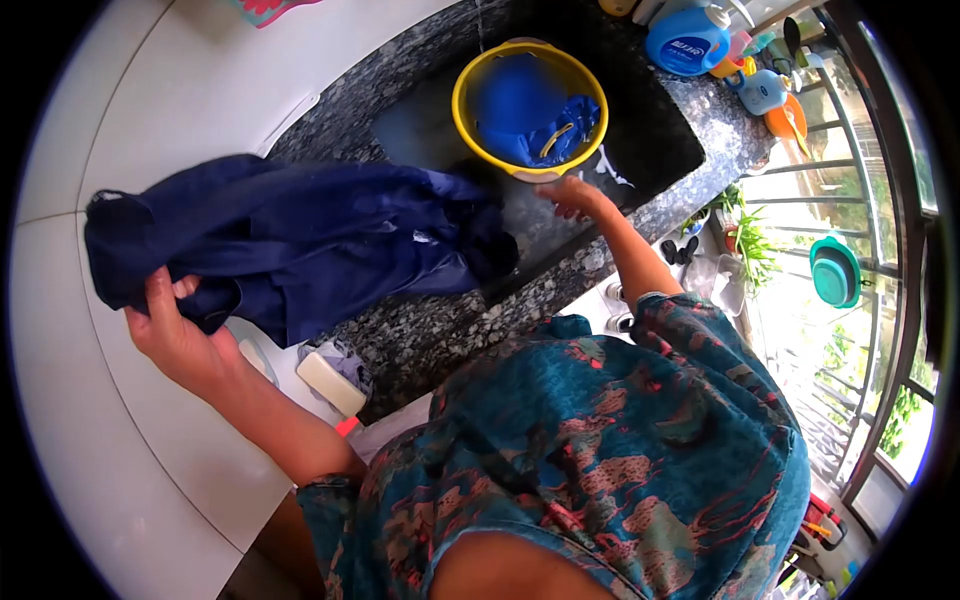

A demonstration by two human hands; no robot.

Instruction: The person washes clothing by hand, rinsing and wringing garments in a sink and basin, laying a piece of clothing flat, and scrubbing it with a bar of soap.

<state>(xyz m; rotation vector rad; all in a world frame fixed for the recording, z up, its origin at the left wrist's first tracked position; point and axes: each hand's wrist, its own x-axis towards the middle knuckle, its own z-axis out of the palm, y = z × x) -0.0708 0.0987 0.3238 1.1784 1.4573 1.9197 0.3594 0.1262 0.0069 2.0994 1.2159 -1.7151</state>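
A dark navy garment (300, 235) stretches from the left over the granite counter, its far end hanging into the sink. My left hand (185, 335) has its fingers closed on the garment's left end. In the sink (650, 150) is a yellow basin (463, 120) with blue cloth (520, 105) inside. My right hand (572, 197) is just below the basin's near rim, by its handle; its fingers are bent and apart, with nothing visible in them.
Detergent bottles (688, 42) and an orange item (786, 118) stand at the counter's upper right. A cream bar-shaped object (331, 384) lies at the counter's lower left. Plants (757, 240) and a teal basin (835, 272) are by the railing.
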